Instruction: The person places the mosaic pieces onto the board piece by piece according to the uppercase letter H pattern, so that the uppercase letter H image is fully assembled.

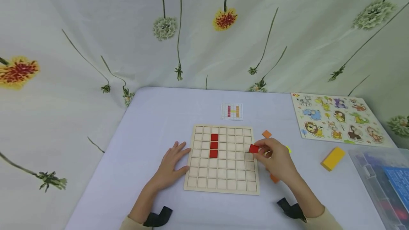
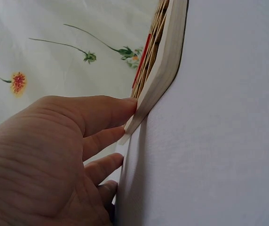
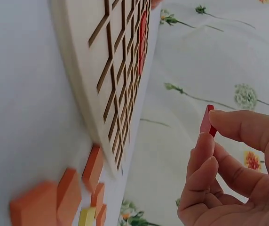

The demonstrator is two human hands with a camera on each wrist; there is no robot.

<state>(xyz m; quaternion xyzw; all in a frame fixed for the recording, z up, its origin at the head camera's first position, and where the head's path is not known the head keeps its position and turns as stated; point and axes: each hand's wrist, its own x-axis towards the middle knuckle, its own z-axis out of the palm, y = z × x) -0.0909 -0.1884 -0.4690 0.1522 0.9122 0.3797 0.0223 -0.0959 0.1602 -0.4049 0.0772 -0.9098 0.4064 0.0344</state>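
Observation:
A wooden grid board [image 1: 223, 191] lies on the white table, with red square tiles [image 1: 213, 145] set in a column of its cells. My left hand [image 1: 170, 168] rests at the board's left edge, fingers spread and straight; in the left wrist view its thumb [image 2: 111, 113] touches the board's side. Over the right edge of the board, my right hand [image 1: 278, 159] pinches a red square tile [image 1: 254, 148] between thumb and fingers. The right wrist view shows this tile [image 3: 208, 120] held up edge-on, clear of the board.
Loose orange tiles [image 3: 68, 195] and a yellow tile [image 3: 87, 217] lie right of the board, partly under my right hand. A pattern card [image 1: 232, 111] is behind the board. Farther right are a yellow block [image 1: 333, 158], an animal puzzle board [image 1: 340, 120] and a clear plastic box [image 1: 377, 184].

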